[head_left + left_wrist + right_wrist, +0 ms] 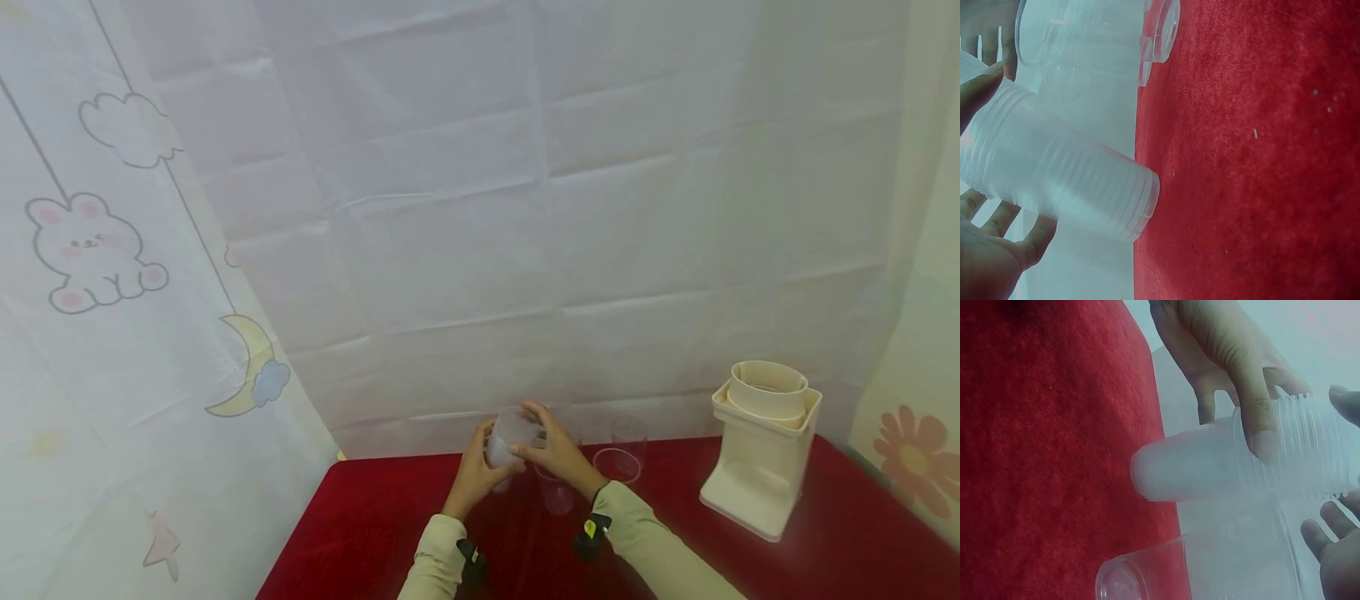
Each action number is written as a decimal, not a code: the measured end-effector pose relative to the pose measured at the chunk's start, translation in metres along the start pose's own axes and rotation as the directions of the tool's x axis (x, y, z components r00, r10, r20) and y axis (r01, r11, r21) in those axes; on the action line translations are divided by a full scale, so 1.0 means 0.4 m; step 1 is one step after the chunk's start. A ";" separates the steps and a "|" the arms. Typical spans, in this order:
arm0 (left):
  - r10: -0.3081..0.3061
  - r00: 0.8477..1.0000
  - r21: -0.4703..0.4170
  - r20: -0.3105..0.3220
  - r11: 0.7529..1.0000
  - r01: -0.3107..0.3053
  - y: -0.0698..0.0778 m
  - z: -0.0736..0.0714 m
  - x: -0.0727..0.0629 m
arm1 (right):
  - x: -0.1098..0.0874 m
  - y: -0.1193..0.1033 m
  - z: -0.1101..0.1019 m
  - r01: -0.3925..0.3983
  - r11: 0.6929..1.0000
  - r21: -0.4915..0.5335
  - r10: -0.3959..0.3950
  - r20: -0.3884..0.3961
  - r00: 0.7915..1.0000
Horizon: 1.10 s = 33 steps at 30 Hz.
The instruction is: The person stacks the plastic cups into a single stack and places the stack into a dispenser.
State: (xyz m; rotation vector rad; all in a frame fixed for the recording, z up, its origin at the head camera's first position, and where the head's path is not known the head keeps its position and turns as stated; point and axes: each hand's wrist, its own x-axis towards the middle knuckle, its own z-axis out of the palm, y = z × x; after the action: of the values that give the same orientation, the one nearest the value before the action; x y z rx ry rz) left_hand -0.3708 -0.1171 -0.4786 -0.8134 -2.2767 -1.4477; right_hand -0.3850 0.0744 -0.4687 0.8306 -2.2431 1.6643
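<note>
In the head view my left hand (480,468) grips a stack of clear plastic cups (504,446) from the left. Its thumb (1263,434) lies across the ridged rims in the right wrist view, with fingers behind. My right hand (557,450) curls around the rim end of the same stack, its thumb in front; the right wrist view shows its fingers (1329,528) right at the rims. The stack tilts, with its base close over the red cloth. Beside it another clear cup (1147,575) stands, partly overlapped by the right hand in the head view.
Further clear cups, one with a visible rim (617,465), stand on the red-covered table (382,517) right of the hands. A cream-coloured plastic stand with a round collar (761,454) is at the far right. A pale cloth backdrop (450,250) hangs behind the table.
</note>
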 end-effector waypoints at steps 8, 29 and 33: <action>-0.016 1.000 0.032 -0.003 0.999 0.016 -0.091 0.019 0.008 | 0.002 0.016 -0.004 -0.039 0.999 0.021 0.038 0.031 0.999; -0.015 1.000 -0.029 0.023 0.999 0.016 0.001 0.001 -0.005 | -0.009 0.016 -0.020 -0.041 0.999 0.006 0.041 -0.007 0.999; -0.035 0.999 -0.034 0.027 0.999 0.036 0.010 -0.004 -0.002 | -0.008 0.012 -0.031 -0.036 0.999 0.007 0.036 -0.016 0.999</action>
State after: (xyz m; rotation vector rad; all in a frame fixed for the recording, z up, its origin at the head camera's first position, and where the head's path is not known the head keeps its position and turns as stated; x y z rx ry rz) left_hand -0.3679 -0.1174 -0.4756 -0.8112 -2.3021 -1.5046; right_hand -0.3868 0.0881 -0.4701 0.7803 -2.2561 1.6884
